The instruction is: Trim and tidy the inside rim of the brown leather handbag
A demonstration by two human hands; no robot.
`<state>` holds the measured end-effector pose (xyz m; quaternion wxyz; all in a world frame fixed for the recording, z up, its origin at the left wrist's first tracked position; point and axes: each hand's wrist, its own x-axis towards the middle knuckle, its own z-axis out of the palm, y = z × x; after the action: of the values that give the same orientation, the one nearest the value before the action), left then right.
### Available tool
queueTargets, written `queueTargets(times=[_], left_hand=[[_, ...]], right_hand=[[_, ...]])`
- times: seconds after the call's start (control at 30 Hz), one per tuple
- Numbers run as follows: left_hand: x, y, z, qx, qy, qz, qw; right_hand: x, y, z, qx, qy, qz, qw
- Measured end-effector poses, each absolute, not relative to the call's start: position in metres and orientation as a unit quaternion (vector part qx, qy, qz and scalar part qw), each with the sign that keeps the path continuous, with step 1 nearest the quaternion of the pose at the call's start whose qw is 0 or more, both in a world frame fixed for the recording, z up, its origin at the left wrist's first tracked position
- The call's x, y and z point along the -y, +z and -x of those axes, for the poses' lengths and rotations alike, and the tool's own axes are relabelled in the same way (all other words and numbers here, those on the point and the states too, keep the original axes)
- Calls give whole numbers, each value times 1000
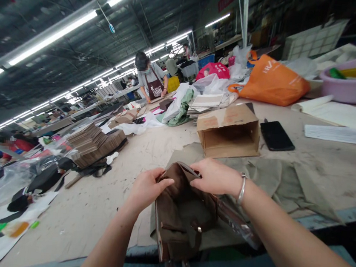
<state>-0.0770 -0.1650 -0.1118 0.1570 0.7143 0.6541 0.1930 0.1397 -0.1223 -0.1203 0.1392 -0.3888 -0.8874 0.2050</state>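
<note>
Pinching the rim of a brown bag (172,240)

On the worktable (102,202), the bag sits at the near edge, an open carton (227,124) beyond. Left hand (148,186) and right hand (216,176) each pinch the rim between thumb and fingers. A black phone (277,136) lies by the carton.

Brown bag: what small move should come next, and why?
Probably straighten the far edge of the brown bag with a slight outward pull: the left hand and right hand hold it on either side, and it peaks between them.
</note>
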Motion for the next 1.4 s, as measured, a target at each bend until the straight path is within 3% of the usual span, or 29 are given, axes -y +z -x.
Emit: queueTargets(times=[0.53, 0.63, 0.8, 0.97, 1.1, 1.27, 1.4], left_hand=[[143, -120, 70, -687, 172, -704, 57], [143, -118, 71, -674, 194, -706, 97], [143, -124, 73, -654, 336, -618, 279], [144, -131, 70, -644, 409, -530, 370], [143, -133, 67, -650, 421, -518, 365], [142, -131, 72, -656, 359, -600, 285], [138, -118, 75, -619, 320, -638, 328]], right_hand=[[114, -126, -146, 879, 209, 385, 190], [115, -128, -146, 879, 211, 383, 188], [115, -127, -145, 879, 217, 380, 191], [116, -126, -143, 878, 220, 383, 184], [116, -127, -141, 879, 213, 385, 182], [116, -128, -142, 881, 208, 381, 189], [117, -129, -142, 880, 211, 380, 192]])
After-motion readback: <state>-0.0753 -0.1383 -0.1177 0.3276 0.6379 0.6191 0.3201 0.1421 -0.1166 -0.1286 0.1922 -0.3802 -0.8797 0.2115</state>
